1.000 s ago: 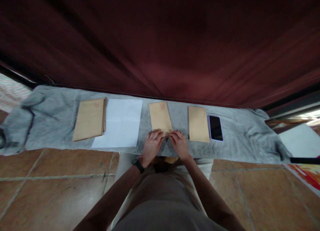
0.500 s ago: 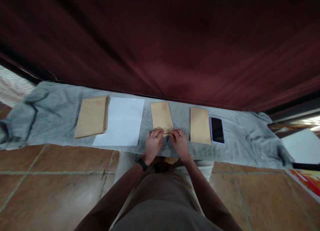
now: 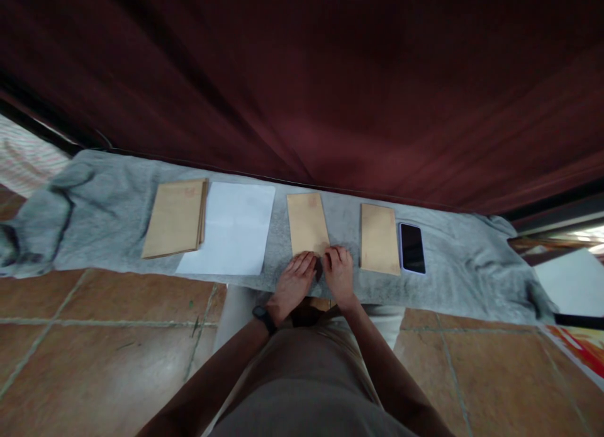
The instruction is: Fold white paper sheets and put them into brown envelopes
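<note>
A brown envelope [image 3: 307, 223] lies on the grey cloth [image 3: 108, 216] straight ahead of me. My left hand [image 3: 293, 283] lies flat with fingers stretched toward the envelope's near left corner, fingertips at its edge. My right hand [image 3: 338, 274] has its fingers curled at the near right corner, touching or pinching the edge. A black watch sits on my left wrist. A second brown envelope [image 3: 379, 238] lies just right of my right hand.
A stack of brown envelopes [image 3: 174, 218] and a white sheet [image 3: 231, 228] lie at left on the cloth. A dark phone [image 3: 411, 248] rests beside the right envelope. A dark red curtain [image 3: 302, 84] hangs behind. Tiled floor [image 3: 94, 336] lies below; white paper [image 3: 573, 279] at far right.
My left hand has flattened and slid slightly toward me along the envelope's near edge. My right hand stays at the near right corner. The view shifted slightly.
</note>
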A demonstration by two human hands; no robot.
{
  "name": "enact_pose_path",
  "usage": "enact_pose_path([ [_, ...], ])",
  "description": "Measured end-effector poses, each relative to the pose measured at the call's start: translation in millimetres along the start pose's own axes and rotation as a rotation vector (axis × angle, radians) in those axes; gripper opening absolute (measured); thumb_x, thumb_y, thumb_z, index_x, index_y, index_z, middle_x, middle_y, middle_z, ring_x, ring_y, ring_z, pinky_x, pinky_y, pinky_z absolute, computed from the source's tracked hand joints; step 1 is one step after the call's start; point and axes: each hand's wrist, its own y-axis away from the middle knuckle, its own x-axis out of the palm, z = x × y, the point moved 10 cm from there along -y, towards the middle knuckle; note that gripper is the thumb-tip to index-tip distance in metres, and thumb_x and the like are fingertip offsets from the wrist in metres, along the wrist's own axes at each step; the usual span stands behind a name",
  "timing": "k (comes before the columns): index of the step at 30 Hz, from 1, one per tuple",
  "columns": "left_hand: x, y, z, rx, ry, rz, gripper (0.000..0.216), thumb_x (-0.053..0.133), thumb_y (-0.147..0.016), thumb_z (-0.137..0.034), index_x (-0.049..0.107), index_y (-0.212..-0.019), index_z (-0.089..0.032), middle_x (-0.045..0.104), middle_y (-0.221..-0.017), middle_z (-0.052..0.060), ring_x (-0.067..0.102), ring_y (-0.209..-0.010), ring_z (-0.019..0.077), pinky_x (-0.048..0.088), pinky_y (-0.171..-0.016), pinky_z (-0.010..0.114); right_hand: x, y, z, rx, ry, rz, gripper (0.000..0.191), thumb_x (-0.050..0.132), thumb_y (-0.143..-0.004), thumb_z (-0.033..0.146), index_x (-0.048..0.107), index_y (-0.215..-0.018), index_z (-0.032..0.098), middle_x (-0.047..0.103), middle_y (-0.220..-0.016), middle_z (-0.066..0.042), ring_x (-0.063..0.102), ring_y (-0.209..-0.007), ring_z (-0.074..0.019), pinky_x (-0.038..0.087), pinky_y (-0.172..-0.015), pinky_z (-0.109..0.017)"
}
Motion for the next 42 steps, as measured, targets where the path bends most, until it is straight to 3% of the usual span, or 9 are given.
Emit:
enact_pose_path([
  [5, 7, 6, 2, -0.047, -0.007, 0.033, 0.051, 0.041, -0.094, -0.010, 0.054, -0.143, -0.004, 0.056, -0.148, 0.020, 0.046, -0.145, 0.0250, 0.037, -0.121, 0.041, 20, 18, 36, -0.158, -0.126, 0.167, 0.040, 0.037, -0.107, 0.028, 0.057, -0.140, 0.020, 0.061, -0.141, -0.011, 0.053, -0.133, -0.0224, 0.042, -0.113, -0.043],
  [9, 6, 8, 3, -0.082, 0.015, 0.026, 0.056, 0.040, -0.092, -0.008, 0.050, -0.147, -0.005, 0.053, -0.150, 0.018, 0.045, -0.145, 0.0233, 0.036, -0.123, 0.040, 25, 25, 40, -0.179, -0.059, 0.203, 0.047, 0.035, -0.107, 0.029, 0.048, -0.151, 0.016, 0.054, -0.151, -0.013, 0.047, -0.142, -0.0225, 0.034, -0.122, -0.046],
  [23, -4, 15, 5, -0.120, -0.001, -0.025, 0.052, 0.040, -0.100, -0.021, 0.047, -0.151, -0.013, 0.048, -0.156, 0.013, 0.039, -0.148, 0.0251, 0.034, -0.124, 0.046, 14, 33, 12, -0.149, 0.121, 0.125, 0.049, 0.037, -0.106, 0.029, 0.045, -0.153, 0.016, 0.050, -0.154, -0.014, 0.045, -0.144, -0.0278, 0.032, -0.121, -0.052],
  [31, -3, 4, -4, -0.097, -0.050, -0.022, 0.051, 0.035, -0.099, -0.015, 0.051, -0.148, -0.011, 0.050, -0.154, 0.011, 0.042, -0.147, 0.0218, 0.036, -0.123, 0.040, 20, 31, 25, -0.216, 0.107, 0.147, 0.048, 0.037, -0.106, 0.024, 0.048, -0.152, 0.018, 0.053, -0.152, -0.011, 0.047, -0.143, -0.0248, 0.032, -0.122, -0.050],
  [42, -14, 27, 17, -0.189, -0.123, -0.048, 0.051, 0.037, -0.100, -0.021, 0.051, -0.147, -0.010, 0.050, -0.154, 0.014, 0.043, -0.146, 0.0256, 0.039, -0.119, 0.045, 6, 34, 12, -0.159, 0.245, 0.038, 0.046, 0.041, -0.105, 0.026, 0.053, -0.147, 0.014, 0.056, -0.149, -0.012, 0.049, -0.141, -0.0267, 0.033, -0.120, -0.047],
])
